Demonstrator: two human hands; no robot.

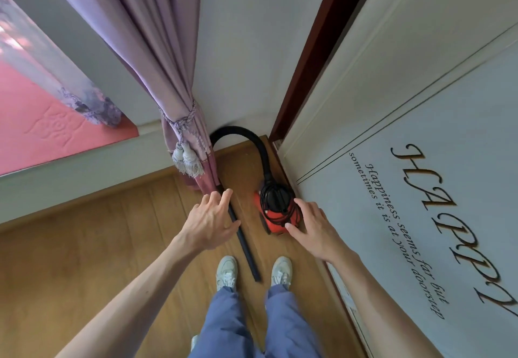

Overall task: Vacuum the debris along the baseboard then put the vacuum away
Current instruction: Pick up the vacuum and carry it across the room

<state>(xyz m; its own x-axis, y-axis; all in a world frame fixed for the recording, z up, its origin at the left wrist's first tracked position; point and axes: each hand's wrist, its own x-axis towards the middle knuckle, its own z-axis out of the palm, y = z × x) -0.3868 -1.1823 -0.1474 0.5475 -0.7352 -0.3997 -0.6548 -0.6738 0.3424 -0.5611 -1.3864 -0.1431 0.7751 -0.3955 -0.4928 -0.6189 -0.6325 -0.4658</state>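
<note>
A small red vacuum [276, 219] with a black top stands on the wooden floor in the corner, against the white panel on the right. Its black hose [246, 133] arcs up from the top and down behind the curtain. The black nozzle tube [246, 251] lies on the floor, running toward my feet. My left hand [210, 220] hovers over the upper part of the tube with fingers spread and relaxed, holding nothing. My right hand [309, 227] is above the vacuum's right side, fingers loosely extended, thumb close to the red body; contact is unclear.
A purple curtain [168, 77] tied with a tasselled cord hangs at the left of the corner. A pink mattress [42, 122] lies far left. A white panel [420, 189] with lettering fills the right. A dark wooden door frame [314, 58] rises behind the vacuum. My shoes [253, 271] straddle the tube's tip.
</note>
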